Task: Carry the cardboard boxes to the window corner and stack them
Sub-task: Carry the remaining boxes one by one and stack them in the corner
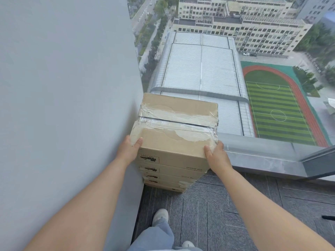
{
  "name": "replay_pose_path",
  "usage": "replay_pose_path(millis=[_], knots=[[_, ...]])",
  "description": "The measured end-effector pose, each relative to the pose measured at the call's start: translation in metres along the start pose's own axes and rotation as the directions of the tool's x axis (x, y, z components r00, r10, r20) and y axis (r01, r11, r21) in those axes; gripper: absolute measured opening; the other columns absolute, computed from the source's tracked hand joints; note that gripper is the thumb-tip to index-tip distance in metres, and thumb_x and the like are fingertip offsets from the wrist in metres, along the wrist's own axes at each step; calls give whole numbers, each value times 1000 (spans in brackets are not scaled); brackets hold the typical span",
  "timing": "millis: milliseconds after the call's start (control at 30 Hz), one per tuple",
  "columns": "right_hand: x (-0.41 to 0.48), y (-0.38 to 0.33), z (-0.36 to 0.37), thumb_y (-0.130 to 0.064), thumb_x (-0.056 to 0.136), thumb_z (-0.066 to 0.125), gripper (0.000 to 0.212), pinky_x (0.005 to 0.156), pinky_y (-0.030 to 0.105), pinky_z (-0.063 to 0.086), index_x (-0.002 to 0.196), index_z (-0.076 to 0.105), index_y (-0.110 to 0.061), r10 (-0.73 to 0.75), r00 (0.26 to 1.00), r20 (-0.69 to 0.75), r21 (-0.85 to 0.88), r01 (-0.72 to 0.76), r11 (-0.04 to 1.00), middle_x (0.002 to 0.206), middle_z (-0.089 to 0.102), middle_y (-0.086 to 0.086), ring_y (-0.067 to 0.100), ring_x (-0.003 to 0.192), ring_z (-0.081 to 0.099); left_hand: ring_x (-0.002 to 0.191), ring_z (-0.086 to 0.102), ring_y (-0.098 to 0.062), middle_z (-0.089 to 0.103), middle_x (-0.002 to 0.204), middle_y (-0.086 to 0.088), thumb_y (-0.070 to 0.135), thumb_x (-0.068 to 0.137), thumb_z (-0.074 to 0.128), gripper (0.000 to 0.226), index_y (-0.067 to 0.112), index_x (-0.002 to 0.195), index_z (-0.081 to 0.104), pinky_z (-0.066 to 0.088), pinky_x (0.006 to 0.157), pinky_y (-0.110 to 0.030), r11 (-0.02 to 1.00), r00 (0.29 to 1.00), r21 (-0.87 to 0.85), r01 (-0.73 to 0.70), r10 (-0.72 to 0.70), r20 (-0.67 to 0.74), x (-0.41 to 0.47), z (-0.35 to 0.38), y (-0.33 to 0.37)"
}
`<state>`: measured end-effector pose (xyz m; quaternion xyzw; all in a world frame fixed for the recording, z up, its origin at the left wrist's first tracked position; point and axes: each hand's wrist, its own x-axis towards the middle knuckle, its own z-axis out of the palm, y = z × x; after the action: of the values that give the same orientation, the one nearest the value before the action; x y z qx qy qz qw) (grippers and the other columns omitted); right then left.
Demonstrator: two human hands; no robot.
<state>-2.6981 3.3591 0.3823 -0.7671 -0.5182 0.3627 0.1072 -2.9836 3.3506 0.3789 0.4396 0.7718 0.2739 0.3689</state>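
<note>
A stack of several brown cardboard boxes (168, 175) stands on the floor in the corner between the grey wall and the window. The top box (175, 124) has torn clear tape across its lid seam. My left hand (129, 149) grips its near left corner, thumb on the lid and fingers down the side. My right hand (216, 154) grips the near right corner the same way. The top box sits roughly flush on the ones below, their printed labels facing me.
The grey wall (63, 105) runs along the left, touching the stack. The floor-to-ceiling window (217, 60) and its grey sill (262, 156) lie behind and right. Dark carpet tiles (226, 205) cover the floor; my shoes (160, 216) stand just before the stack.
</note>
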Motion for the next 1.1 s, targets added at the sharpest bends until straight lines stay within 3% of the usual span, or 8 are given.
replay_pose_path(millis=[433,633,800,933,1100], knots=[[-7,18,0,-44,98,34,65,92,43,44,146,10,-8,-15,1000,19,-26,16,1000,136,46,22,37,119,49,113,53,-32,57,124,-15,34,93,53,44,3,123,46,40,88,-33,996,999,81,40,-37,-39,-19,13,-2],[-9,28,-14,-45,96,40,69,93,43,44,147,7,-12,-39,999,9,-92,39,995,138,45,20,37,120,49,131,37,-33,39,143,-17,34,90,55,66,2,141,28,33,106,-40,961,990,275,37,2,-139,-31,15,6],[-19,44,-33,-38,95,46,67,97,42,41,148,11,-15,-159,987,-26,-161,152,975,147,36,11,31,129,43,129,35,-29,40,141,-10,31,90,52,51,10,135,40,33,103,-39,912,982,399,-93,150,-114,-43,33,30],[-28,65,-52,-35,96,44,59,86,39,47,146,18,-17,-216,975,-45,-271,196,942,141,45,7,29,116,53,127,37,-25,45,137,-7,28,91,49,43,12,131,46,34,101,-38,833,961,493,-252,277,25,-55,64,56],[-44,111,-72,-35,97,41,53,77,36,48,144,22,-20,-204,973,-103,-333,159,929,128,56,3,25,106,57,127,39,-22,47,135,-3,31,93,47,42,14,131,45,38,99,-37,751,891,483,-450,410,192,-81,112,83]])
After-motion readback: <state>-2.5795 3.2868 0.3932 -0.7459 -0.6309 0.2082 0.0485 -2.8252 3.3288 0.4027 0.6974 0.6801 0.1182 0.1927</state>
